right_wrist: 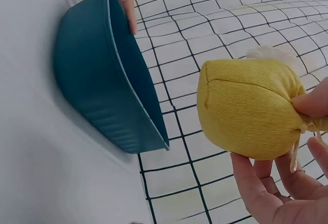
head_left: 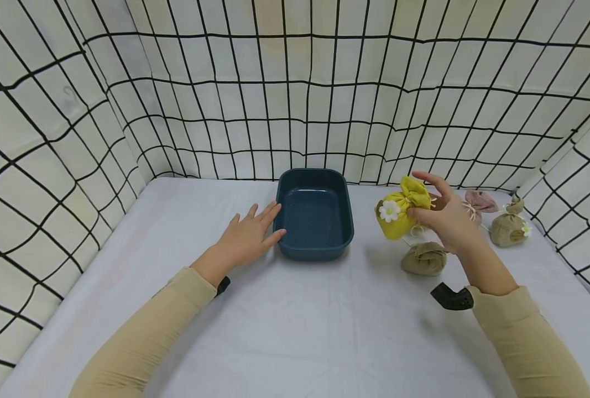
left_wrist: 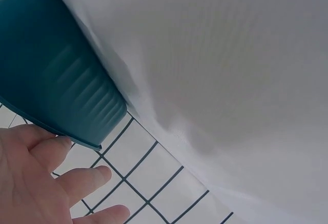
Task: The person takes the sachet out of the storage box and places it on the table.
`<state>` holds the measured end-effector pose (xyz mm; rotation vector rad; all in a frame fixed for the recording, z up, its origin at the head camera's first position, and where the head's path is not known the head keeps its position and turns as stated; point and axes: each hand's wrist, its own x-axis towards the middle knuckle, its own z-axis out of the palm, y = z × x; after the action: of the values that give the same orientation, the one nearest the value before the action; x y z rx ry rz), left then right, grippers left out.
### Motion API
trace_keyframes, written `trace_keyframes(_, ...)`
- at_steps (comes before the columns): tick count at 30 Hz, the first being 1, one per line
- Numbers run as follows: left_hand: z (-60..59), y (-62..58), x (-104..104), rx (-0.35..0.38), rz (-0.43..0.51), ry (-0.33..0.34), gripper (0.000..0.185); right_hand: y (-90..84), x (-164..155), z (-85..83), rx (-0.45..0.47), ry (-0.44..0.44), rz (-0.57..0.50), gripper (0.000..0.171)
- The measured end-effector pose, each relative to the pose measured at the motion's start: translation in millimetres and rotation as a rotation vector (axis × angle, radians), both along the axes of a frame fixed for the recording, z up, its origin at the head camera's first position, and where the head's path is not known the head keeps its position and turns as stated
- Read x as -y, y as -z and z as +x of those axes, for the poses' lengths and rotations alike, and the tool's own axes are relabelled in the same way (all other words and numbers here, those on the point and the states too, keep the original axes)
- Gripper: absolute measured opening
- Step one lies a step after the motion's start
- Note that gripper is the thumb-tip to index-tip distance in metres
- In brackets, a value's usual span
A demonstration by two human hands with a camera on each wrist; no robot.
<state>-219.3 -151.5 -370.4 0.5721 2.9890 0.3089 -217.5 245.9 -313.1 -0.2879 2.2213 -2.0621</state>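
Observation:
My right hand (head_left: pixel 449 215) grips a yellow drawstring pouch (head_left: pixel 394 213) by its gathered neck, holding it above the table to the right of the bin. A white flower decorates the pouch; its plump body fills much of the right wrist view, with the thumb (right_wrist: pixel 312 101) at the neck. My left hand (head_left: pixel 247 235) touches the left rim of a dark teal rectangular bin (head_left: pixel 316 253), its fingers spread and straight. Below the right hand, a khaki pouch (head_left: pixel 424 260) lies on the table.
Behind the right hand are a dusty-pink pouch (head_left: pixel 481 202) and another khaki pouch (head_left: pixel 508 229) with a small flower. A white cloth covers the table (head_left: pixel 295 331). White walls with a black wire grid (head_left: pixel 295 83) enclose the back and both sides.

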Motion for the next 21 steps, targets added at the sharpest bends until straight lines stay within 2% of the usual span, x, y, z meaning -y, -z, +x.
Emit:
trace_keyframes(6, 0.1, -0.4, 0, -0.008, -0.011, 0.003, 0.074, -1.1, -10, 1.7, -0.064, 0.021, 0.008, 0.071)
trace_keyframes(14, 1.6, -2.3, -2, -0.003, -0.013, 0.002, 0.073, -2.1, -25, 1.9, -0.091, 0.068, 0.008, 0.068)
trace_keyframes(19, 2.2, -2.3, -2, -0.003, -0.015, -0.002, 0.073, 0.4, -36, 1.8, -0.049, 0.091, -0.017, 0.053)
trace_keyframes(21, 2.1, -2.2, -2, -0.002, -0.014, -0.004, 0.073, 1.5, -40, 1.5, -0.016, 0.101, -0.021, 0.053)
